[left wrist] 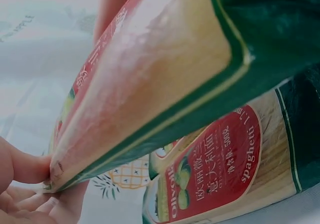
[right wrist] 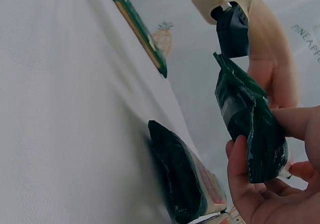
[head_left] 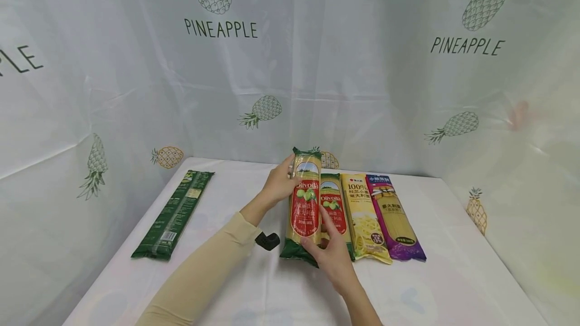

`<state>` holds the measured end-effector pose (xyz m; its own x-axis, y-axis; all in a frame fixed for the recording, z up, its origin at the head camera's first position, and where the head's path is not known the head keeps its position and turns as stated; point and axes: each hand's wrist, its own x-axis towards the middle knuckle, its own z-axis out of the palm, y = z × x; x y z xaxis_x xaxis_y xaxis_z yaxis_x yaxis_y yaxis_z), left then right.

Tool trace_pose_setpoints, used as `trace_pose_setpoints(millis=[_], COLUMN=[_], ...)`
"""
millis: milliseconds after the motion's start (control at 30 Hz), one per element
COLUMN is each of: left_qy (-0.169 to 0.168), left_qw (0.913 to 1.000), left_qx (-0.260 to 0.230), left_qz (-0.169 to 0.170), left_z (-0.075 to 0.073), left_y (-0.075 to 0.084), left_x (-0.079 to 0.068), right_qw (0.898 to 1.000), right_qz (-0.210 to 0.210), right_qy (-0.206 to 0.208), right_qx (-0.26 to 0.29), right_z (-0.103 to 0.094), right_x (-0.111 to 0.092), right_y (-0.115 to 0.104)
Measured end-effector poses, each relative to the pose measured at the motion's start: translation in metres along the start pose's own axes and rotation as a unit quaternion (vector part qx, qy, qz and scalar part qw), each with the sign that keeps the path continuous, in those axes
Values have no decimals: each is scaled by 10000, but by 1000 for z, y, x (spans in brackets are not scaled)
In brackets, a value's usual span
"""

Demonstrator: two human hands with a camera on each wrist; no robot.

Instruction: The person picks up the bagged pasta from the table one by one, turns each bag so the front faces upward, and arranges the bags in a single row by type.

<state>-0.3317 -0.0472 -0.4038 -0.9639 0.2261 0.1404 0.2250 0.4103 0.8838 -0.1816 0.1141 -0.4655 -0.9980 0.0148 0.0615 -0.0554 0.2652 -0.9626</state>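
A spaghetti packet (head_left: 305, 205) with a red Olivoila label and green ends is held up off the table by both hands. My left hand (head_left: 277, 185) grips its upper left edge; in the left wrist view the thumb and fingers (left wrist: 30, 166) pinch that end. Near the lower right edge, my right hand (head_left: 334, 260) holds the packet, its thumb and fingers (right wrist: 242, 179) around the green end in the right wrist view. Just behind and to the right lies a second Olivoila spaghetti packet (head_left: 334, 205), partly covered by the raised one.
To the right lie a yellow pasta packet (head_left: 364, 215) and a purple pasta packet (head_left: 394, 215), side by side. A green packet (head_left: 174, 215) lies back side up at the table's left. The white table (head_left: 254, 296) meets a pineapple-print curtain (head_left: 344, 89) behind.
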Motion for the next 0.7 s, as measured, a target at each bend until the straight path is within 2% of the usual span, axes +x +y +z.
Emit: trace_pose_setpoints(millis=[100, 167, 300, 400, 500, 700], left_qy=[-16, -43, -120, -190, -199, -134], left_qw=[9995, 9990, 9975, 9957, 9950, 9969], left_qx=[-268, -383, -629, -855, -937, -719], left_qz=[-136, -208, -283, -293, -281, -297], left_z=[-2, -5, -11, -15, -18, -20], left_y=[-2, -3, -6, -7, -7, -11], left_x=[1, 1, 3, 4, 3, 0], right_qw=[9998, 9983, 9879, 9804, 9797, 9810], right_qz=[153, 366, 852, 1012, 984, 776], right_qy=[-134, -261, -508, -660, -722, -640], right_qx=[84, 373, 1192, 1558, 1590, 1660], right_z=[-1, -3, -7, -8, -8, -4], right_x=[-1, -1, -2, -2, -2, -3], right_y=[-1, -2, -4, -5, -5, -4])
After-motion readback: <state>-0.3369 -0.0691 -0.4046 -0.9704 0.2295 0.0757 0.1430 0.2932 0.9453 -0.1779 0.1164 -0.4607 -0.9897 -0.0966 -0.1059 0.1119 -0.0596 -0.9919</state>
